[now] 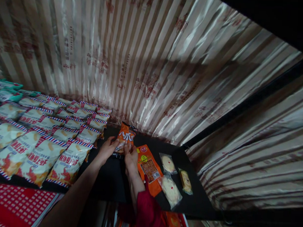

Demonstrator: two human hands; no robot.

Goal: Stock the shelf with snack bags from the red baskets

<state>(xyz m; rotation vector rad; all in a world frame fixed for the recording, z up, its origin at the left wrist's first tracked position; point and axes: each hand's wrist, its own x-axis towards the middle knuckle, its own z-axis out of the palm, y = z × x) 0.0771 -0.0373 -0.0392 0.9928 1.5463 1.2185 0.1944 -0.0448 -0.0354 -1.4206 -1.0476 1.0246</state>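
An orange snack bag (127, 132) with white lettering stands nearly upright at the back of the black shelf. My left hand (108, 148) grips its left side, while my right hand (130, 155) has its fingers closed on the lower right part. Just right of my right hand lies a flat orange packet (149, 168) with a clear window showing brown sticks inside. To the left of my left hand are several rows of white snack bags (67, 162) with striped edges and red lettering.
Two clear-wrapped pale round cakes (168, 163) and a small yellow wrapped cake (185, 181) lie toward the shelf's right end. Green bags (7, 90) sit at far left. A red checkered package (21, 203) is at lower left. Striped plastic sheeting (143, 60) hangs behind the shelf (198, 198).
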